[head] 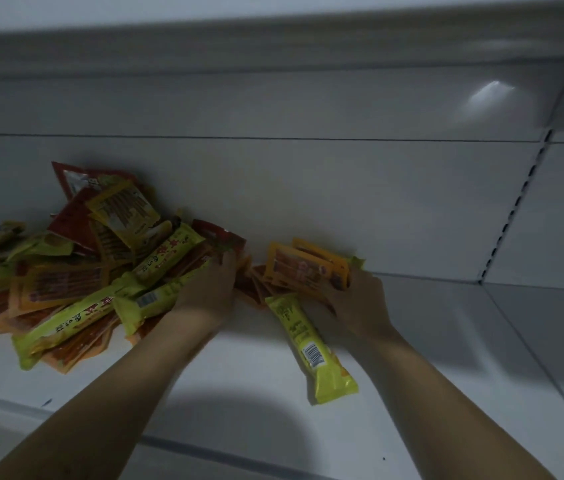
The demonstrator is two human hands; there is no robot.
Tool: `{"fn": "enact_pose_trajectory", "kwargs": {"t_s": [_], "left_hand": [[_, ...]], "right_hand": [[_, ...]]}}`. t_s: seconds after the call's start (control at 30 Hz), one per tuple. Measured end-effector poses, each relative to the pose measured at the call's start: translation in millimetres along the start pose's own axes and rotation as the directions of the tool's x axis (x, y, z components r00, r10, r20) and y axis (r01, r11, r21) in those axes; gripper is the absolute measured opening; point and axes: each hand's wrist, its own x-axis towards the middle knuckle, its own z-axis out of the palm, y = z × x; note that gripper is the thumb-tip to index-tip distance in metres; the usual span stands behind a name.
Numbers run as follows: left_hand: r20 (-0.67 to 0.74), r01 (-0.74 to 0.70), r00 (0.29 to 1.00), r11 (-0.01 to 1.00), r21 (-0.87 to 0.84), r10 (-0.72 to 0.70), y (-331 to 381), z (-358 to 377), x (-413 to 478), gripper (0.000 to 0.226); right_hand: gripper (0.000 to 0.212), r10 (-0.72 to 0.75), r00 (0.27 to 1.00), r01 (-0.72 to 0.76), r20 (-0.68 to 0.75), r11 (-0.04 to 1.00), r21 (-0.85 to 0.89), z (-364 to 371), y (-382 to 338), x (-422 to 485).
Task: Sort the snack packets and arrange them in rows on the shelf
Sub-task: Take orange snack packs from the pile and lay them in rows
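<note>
Orange packets (304, 268), likely light and slick, gripped edgewise by right fingers (356, 280); left fingers' (225, 271) hold in pile (83, 271) unclear.

A pale grey back panel (308, 188) rises behind, crossed by a thin horizontal seam (273, 137). A slotted upright (512, 216) runs down its right side, with a bright glare patch (488, 95) above.

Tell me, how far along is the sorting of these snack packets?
Barely started. Done: nothing stands in a row yet; one long yellow-green plastic packet lies alone on the white shelf. In hand: the right hand grips a small bunch of flat orange packets; the left hand reaches into the big mixed heap of red, orange and yellow-green packets. Left: nearly all of that heap.
</note>
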Motion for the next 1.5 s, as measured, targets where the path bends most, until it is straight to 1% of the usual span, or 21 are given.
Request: {"fn": "enact_pose_trajectory", "kwargs": {"t_s": [0.07, 0.1, 0.13, 0.17, 0.27, 0.3, 0.4, 0.5, 0.53, 0.6, 0.67, 0.77, 0.87, 1.0, 1.1, 1.13, 1.23, 1.33, 1.4, 1.47, 1.5], "left_hand": [[-0.057, 0.001, 0.998, 0.995, -0.099, -0.007, 7, -5, -3, 0.052], [-0.089, -0.01, 0.996, 0.987, -0.157, -0.004, 11, -7, -4, 0.052], [-0.119, -0.027, 0.993, 0.976, -0.218, 0.001, 15, -8, -6, 0.051], [-0.148, -0.047, 0.989, 0.961, -0.273, 0.006, 20, -10, -9, 0.048], [-0.223, -0.108, 0.975, 0.916, -0.387, 0.021, 33, -14, -14, 0.039], [-0.244, -0.124, 0.97, 0.901, -0.416, 0.021, 37, -15, -15, 0.037], [-0.308, -0.17, 0.951, 0.895, -0.413, 0.039, 49, -18, -15, 0.04], [-0.317, -0.194, 0.945, 0.914, -0.357, 0.077, 58, -16, -13, 0.04], [-0.303, -0.191, 0.949, 0.919, -0.345, 0.084, 60, -16, -12, 0.039], [-0.279, -0.183, 0.956, 0.925, -0.334, 0.088, 64, -18, -11, 0.037], [-0.282, -0.185, 0.956, 0.912, -0.366, 0.081, 68, -22, -11, 0.035], [-0.309, -0.202, 0.948, 0.883, -0.424, 0.069, 74, -30, -13, 0.032], [-0.34, -0.196, 0.94, 0.878, -0.437, 0.04, 80, -36, -13, 0.031], [-0.323, -0.267, 0.94, 0.821, -0.505, 0.107, 91, -38, -14, 0.03], [-0.329, -0.312, 0.933, 0.778, -0.545, 0.144, 102, -33, -16, 0.03], [-0.314, -0.322, 0.935, 0.763, -0.561, 0.164, 106, -31, -17, 0.029], [-0.235, -0.319, 0.948, 0.703, -0.636, 0.217, 124, -21, -19, 0.026], [-0.183, -0.295, 0.954, 0.631, -0.717, 0.237, 150, -12, -29, 0.023], [-0.163, -0.274, 0.958, 0.577, -0.769, 0.238, 166, -6, -42, 0.02], [-0.15, -0.27, 0.953, 0.515, -0.813, 0.262, 183, -1, -53, 0.019], [-0.138, -0.26, 0.953, 0.489, -0.833, 0.271, 192, 1, -58, 0.018]], "right_hand": [[0.006, -0.024, 1.0, 0.023, 0.007, 0.996, 0.086, -4, -6, -2], [0.011, -0.024, 1.0, 0.025, -0.01, 0.992, 0.12, -4, -7, -3], [0.01, -0.004, 1.0, 0.009, -0.027, 0.987, 0.159, -5, -8, -4], [0.007, 0.022, 0.999, -0.014, -0.045, 0.986, 0.165, -3, -7, -3], [0.009, 0.097, 0.991, -0.084, -0.09, 0.986, 0.143, -2, -6, -2], [0.007, 0.103, 0.989, -0.085, -0.107, 0.984, 0.158, -3, -5, -1], [0.005, 0.105, 0.984, -0.081, -0.142, 0.983, 0.168, -7, -4, 1], [0.022, 0.096, 0.987, -0.079, -0.132, 0.988, 0.134, -13, -4, 4], [0.021, 0.098, 0.985, -0.08, -0.144, 0.989, 0.126, -16, -3, 5], [0.012, 0.106, 0.978, -0.088, -0.18, 0.991, 0.103, -23, 0, 6], [0.006, 0.109, 0.977, -0.094, -0.184, 0.991, 0.092, -31, 4, 8], [0.009, 0.115, 0.973, -0.105, -0.199, 0.993, 0.062, -43, 8, 9], [0.014, 0.098, 0.97, -0.099, -0.224, 0.995, 0.007, -52, 4, 7], [0.021, 0.082, 0.955, -0.093, -0.285, 0.995, -0.025, -66, -2, -4], [0.022, 0.134, 0.944, -0.174, -0.303, 0.979, -0.109, -83, -4, -14], [0.02, 0.16, 0.935, -0.209, -0.316, 0.969, -0.128, -90, -4, -18], [0.027, 0.218, 0.896, -0.295, -0.387, 0.944, -0.15, -109, -2, -38], [0.026, 0.262, 0.836, -0.348, -0.483, 0.933, -0.096, -130, 3, -69], [0.019, 0.374, 0.774, -0.419, -0.511, 0.908, 0.029, -145, 8, -88], [0.013, 0.484, 0.707, -0.451, -0.516, 0.87, 0.197, -159, 15, -104], [0.012, 0.518, 0.665, -0.468, -0.537, 0.85, 0.241, -167, 19, -112]]}}
